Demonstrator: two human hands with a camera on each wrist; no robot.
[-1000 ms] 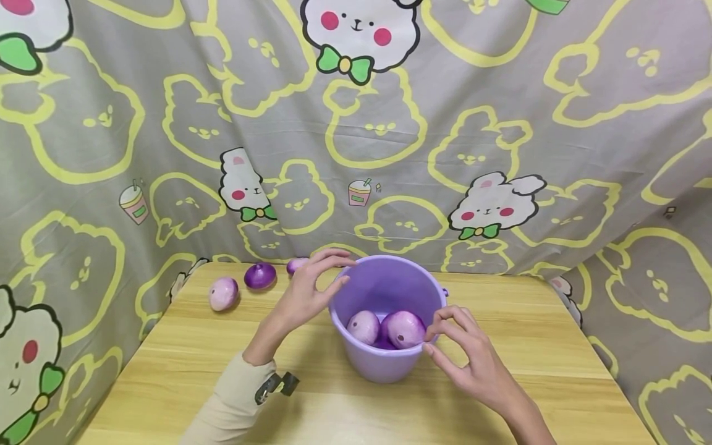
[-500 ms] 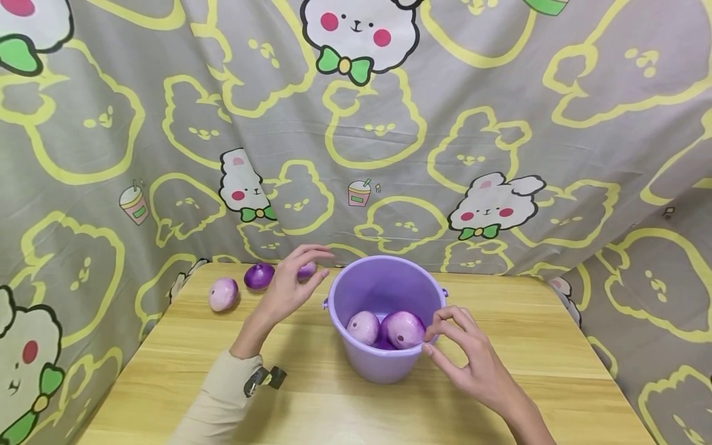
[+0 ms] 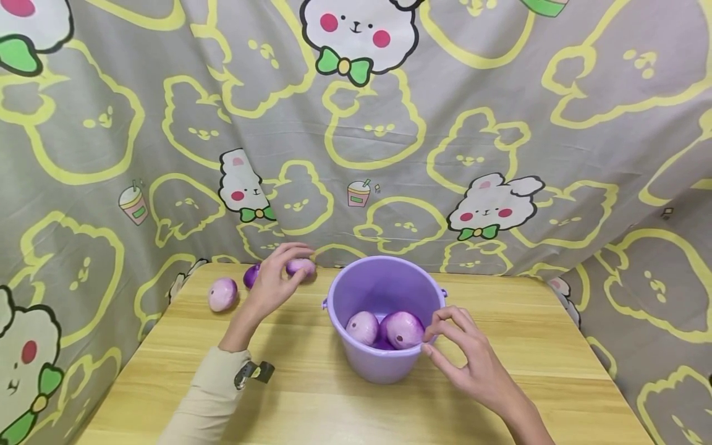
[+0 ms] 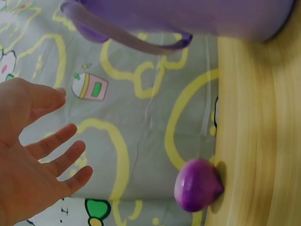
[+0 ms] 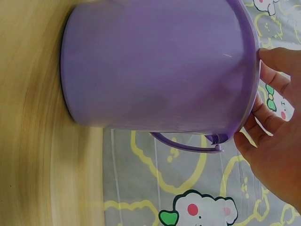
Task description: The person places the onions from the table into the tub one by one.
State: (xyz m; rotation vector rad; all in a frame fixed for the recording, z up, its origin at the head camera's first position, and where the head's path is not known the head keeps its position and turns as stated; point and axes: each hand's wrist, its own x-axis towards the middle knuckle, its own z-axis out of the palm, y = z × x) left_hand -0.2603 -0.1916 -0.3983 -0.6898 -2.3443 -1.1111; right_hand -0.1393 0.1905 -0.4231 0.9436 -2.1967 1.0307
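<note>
A purple bucket (image 3: pixel 384 364) stands upright on the table with several onions (image 3: pixel 405 330) in its bottom, pale purple and darker purple. My right hand (image 3: pixel 470 352) pinches the bucket's near right rim between thumb and fingers, also seen in the right wrist view. My left hand (image 3: pixel 272 281) is in the air left of the bucket, fingers spread and holding nothing. Close past its fingertips lies a pale onion (image 3: pixel 300 267). Behind the hand a dark purple onion (image 3: pixel 250 276) is partly hidden. Another pale onion (image 3: pixel 223 295) sits farther left. The left wrist view shows one purple onion (image 4: pixel 197 186) below the hand.
The wooden table (image 3: pixel 500 395) carries everything. A grey curtain (image 3: pixel 384 148) with cartoon rabbits hangs right behind its far edge and along both sides. The bucket's handle (image 5: pixel 183 145) hangs down on its far side.
My left hand has moved left, away from the bucket's rim and toward the onions on the table, uncovering the pale one and partly covering the dark one. The right hand stays at the rim.
</note>
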